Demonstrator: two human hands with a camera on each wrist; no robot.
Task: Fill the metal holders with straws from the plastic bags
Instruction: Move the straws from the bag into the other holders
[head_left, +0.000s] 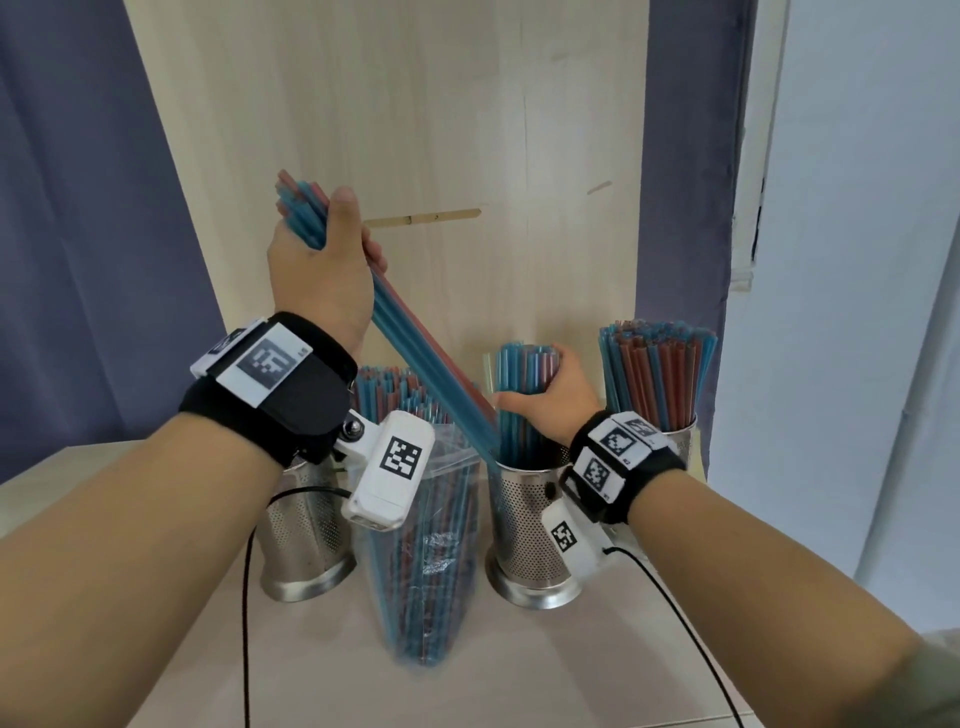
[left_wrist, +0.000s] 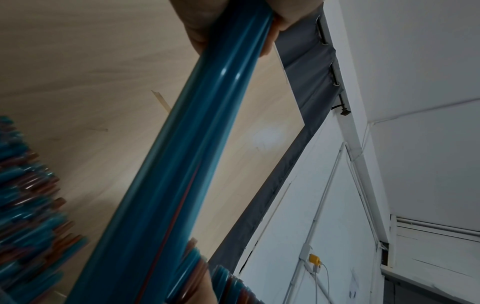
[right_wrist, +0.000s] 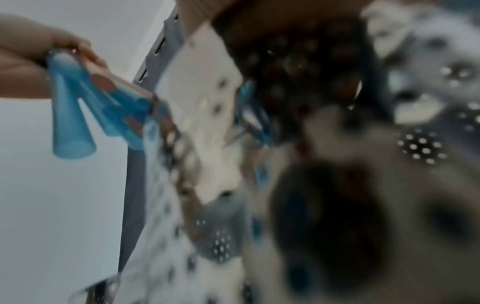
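The middle metal holder (head_left: 530, 525) stands on the pale table (head_left: 519, 675), and everything else sits around it. The left hand (head_left: 322, 270) is up high, above and to the left of that holder. Its fingers are curled tight around a bunch of blue and red straws (head_left: 415, 358). The bunch slants down to the right, and its low end reaches the rim of the middle holder. In the left wrist view the same bunch (left_wrist: 166, 185) runs down from the fingers (left_wrist: 197, 24) that hold it.

The right hand (head_left: 550, 400) is just above the middle holder. It wraps around the straws standing in it (head_left: 522, 400) and holds them together.

Just left of the middle holder stands a clear plastic bag (head_left: 431, 561) with more straws inside. Left of the bag is another metal holder (head_left: 306, 540), full of straws, partly hidden by the left wrist. Right of the middle holder, behind the right wrist, a third holder (head_left: 675, 441) is packed with straws (head_left: 657, 374).

A wooden board (head_left: 415, 130) stands behind the holders. The right wrist view is too blurry to tell much, but it shows the left hand (right_wrist: 39, 67) gripping the straw ends.
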